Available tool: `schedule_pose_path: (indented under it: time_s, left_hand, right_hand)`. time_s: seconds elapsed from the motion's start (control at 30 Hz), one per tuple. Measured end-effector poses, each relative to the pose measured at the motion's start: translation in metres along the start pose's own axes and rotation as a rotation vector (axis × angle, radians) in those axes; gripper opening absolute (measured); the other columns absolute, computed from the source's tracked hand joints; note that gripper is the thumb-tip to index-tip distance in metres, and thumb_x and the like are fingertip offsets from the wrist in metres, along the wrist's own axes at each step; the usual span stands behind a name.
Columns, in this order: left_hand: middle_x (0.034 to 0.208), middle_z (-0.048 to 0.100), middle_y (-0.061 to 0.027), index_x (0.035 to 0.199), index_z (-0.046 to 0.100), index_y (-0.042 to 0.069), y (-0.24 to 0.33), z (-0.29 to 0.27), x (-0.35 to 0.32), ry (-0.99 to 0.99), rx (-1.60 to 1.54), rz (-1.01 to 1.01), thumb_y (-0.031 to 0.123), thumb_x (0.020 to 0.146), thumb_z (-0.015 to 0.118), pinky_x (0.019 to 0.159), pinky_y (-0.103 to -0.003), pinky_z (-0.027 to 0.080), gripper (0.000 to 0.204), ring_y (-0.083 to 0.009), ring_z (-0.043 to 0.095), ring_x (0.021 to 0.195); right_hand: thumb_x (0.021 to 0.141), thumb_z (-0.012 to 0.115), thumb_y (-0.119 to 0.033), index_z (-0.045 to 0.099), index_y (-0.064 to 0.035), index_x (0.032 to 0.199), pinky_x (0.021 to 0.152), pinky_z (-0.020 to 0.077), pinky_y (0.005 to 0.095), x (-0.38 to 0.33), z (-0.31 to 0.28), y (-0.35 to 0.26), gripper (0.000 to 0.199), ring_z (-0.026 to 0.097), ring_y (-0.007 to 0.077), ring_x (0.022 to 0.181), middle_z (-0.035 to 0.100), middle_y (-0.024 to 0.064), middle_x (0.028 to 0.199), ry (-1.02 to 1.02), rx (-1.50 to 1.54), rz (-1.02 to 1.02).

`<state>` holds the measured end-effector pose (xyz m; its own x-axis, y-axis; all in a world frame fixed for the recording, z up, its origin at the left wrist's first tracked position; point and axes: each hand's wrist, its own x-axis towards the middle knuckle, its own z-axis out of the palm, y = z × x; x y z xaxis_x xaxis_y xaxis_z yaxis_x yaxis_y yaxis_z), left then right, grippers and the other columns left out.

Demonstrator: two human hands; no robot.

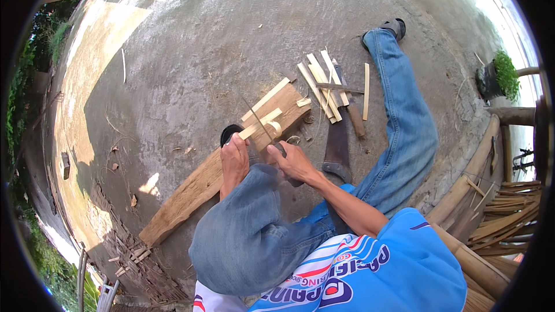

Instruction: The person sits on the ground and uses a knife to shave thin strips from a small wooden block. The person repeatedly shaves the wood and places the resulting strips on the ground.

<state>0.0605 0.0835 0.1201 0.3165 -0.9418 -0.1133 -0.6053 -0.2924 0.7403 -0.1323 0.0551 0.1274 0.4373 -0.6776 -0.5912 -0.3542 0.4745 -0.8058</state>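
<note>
My left hand [234, 156] is closed around the near end of a pale wooden strip [261, 123], which lies slanted over a thick brown plank [199, 188]. In my right hand [293, 164] is the handle of a knife; its narrow blade [259, 117] crosses the strip and points up and left. A thin curled shaving [276, 129] stands beside the blade. Another pale strip [266, 101] rests along the plank's far edge. My bent left knee is close below both hands and hides part of the plank.
Right of the plank lie several pale strips [317, 84], a wooden-handled tool [355, 121], a dark flat bar [341, 88] and a saw [337, 144]. My outstretched right leg [399, 115] bounds them. A potted plant [491, 84] and bamboo poles [471, 179] stand at the right.
</note>
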Motion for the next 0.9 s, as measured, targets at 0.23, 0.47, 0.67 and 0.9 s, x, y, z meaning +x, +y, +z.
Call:
schedule_pose_path:
  time_s: [0.23,0.47,0.67,0.9]
  left_hand:
    - [0.064,0.061,-0.0203,0.083,0.067,-0.003,0.018,-0.002,0.028,0.089,0.15,0.195,0.031,0.111,0.032,0.059,-0.045,0.045,0.056,-0.0358,0.061,0.057]
    - [0.071,0.064,-0.0267,0.082,0.063,-0.003,0.037,0.0,0.047,-0.006,-0.052,0.014,0.028,0.11,0.036,0.066,-0.054,0.048,0.05,-0.048,0.063,0.068]
    - [0.06,0.059,-0.0154,0.083,0.067,-0.004,0.03,-0.004,0.038,0.036,0.039,0.136,0.035,0.111,0.035,0.058,-0.041,0.045,0.057,-0.0273,0.059,0.056]
    - [0.06,0.059,-0.0139,0.084,0.068,-0.004,0.034,0.003,0.04,0.048,0.001,0.083,0.034,0.111,0.035,0.057,-0.04,0.045,0.056,-0.0269,0.058,0.055]
  right_hand:
    - [0.102,0.059,-0.044,0.06,0.0033,0.103,0.07,0.052,0.0466,-0.01,0.003,0.017,0.047,0.069,0.043,0.076,0.069,0.0262,0.08,0.112,-0.187,-0.32]
    - [0.103,0.058,-0.045,0.058,0.0029,0.095,0.062,0.0528,0.0424,-0.007,-0.023,0.0,0.048,0.07,0.0317,0.064,0.069,0.0193,0.071,0.027,-0.033,0.038]
    - [0.103,0.057,-0.045,0.057,0.0032,0.095,0.062,0.0528,0.0427,0.011,-0.014,0.024,0.048,0.068,0.0312,0.062,0.067,0.0183,0.07,0.117,-0.024,-0.108]
    - [0.104,0.055,-0.046,0.056,0.0028,0.097,0.055,0.0504,0.0416,0.008,-0.003,0.04,0.049,0.065,0.03,0.055,0.066,0.0188,0.07,0.174,-0.043,-0.349]
